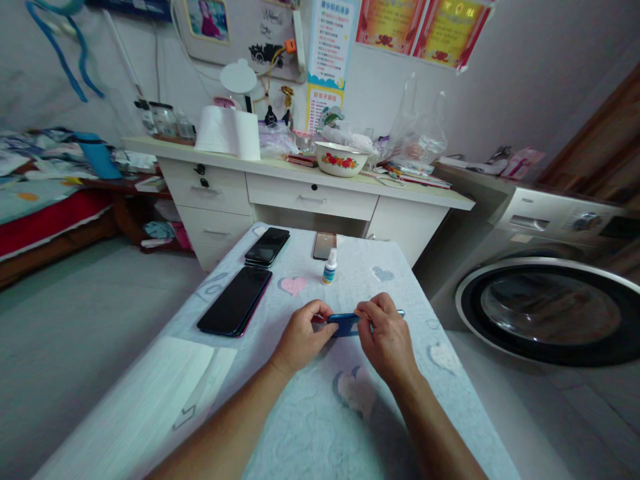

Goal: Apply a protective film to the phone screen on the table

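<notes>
A blue smartphone (pixel 345 325) is held tilted on its long edge above the cloth-covered table. My left hand (pixel 304 333) grips its left end between thumb and fingers. At the phone's right part, my right hand (pixel 384 333) is closed with fingers pinched against the upper edge; whether it grips the phone or something small there, I cannot tell. Just beyond the hands stands a small white spray bottle (pixel 329 268) with a blue and yellow label. Behind it lies a gold-brown phone (pixel 325 245). Dark phones (pixel 235 301) lie stacked to the left, with another stack of phones (pixel 268 245) farther back.
The tablecloth (pixel 300 427) is pale blue with hearts. Beyond it, a white desk (pixel 313 193) carries a floral bowl (pixel 341 159), paper rolls (pixel 227 132) and plastic bags. A washing machine (pixel 550 267) stands at right; a bed (pixel 55 213) is at left.
</notes>
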Motion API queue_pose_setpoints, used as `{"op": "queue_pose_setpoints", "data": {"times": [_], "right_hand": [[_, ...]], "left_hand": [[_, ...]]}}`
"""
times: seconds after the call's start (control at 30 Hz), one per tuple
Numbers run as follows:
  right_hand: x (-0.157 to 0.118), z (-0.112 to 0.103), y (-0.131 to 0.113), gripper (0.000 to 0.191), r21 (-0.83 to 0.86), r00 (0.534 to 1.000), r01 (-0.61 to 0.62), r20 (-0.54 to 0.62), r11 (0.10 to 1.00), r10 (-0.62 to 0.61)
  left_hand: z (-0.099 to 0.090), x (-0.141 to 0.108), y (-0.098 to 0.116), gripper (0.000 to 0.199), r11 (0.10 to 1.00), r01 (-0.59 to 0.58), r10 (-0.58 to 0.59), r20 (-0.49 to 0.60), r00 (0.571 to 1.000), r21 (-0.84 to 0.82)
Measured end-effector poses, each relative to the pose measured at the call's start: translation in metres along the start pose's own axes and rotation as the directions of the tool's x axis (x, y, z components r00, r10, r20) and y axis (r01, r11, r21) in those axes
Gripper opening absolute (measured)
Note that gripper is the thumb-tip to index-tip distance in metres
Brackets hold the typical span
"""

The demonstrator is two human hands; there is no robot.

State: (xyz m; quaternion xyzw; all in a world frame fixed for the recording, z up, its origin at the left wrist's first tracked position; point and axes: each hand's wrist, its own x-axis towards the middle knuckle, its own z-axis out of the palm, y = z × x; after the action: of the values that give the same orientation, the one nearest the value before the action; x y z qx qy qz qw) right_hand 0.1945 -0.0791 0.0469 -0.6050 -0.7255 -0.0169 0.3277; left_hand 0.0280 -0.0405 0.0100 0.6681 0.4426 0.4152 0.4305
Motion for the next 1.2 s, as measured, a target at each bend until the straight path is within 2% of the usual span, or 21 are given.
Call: {"op": "queue_pose_setpoints", "data": {"times": [0.2,0.5,0.77,0.97,1.2], "right_hand": [[0.001,-0.003,0.009,0.018,-0.026,0.997,-0.068,-0.039,0.997,0.067],[-0.004,0.012,-0.012,0.022,0.075,0.997,0.060,0.043,0.995,-0.064],[-0.006,0.019,-0.019,0.021,0.110,0.991,0.123,0.036,0.986,-0.127],[-0.003,0.010,-0.009,0.021,0.126,0.997,0.077,0.021,0.989,-0.080],[0.002,-0.010,0.019,0.020,0.056,1.000,-0.011,-0.019,0.998,0.012]], "left_hand": [[0.000,-0.001,-0.001,0.011,1.000,0.007,-0.007,0.006,1.000,-0.008],[0.002,0.000,-0.001,0.010,0.998,0.034,-0.032,0.039,0.999,-0.060],[0.003,0.001,-0.008,0.011,0.997,0.011,-0.008,0.046,0.999,-0.076],[0.002,0.001,-0.007,0.012,0.997,0.035,-0.032,0.053,0.998,-0.071],[-0.003,0.001,-0.001,0.012,0.996,0.053,-0.050,0.034,0.998,-0.068]]}}
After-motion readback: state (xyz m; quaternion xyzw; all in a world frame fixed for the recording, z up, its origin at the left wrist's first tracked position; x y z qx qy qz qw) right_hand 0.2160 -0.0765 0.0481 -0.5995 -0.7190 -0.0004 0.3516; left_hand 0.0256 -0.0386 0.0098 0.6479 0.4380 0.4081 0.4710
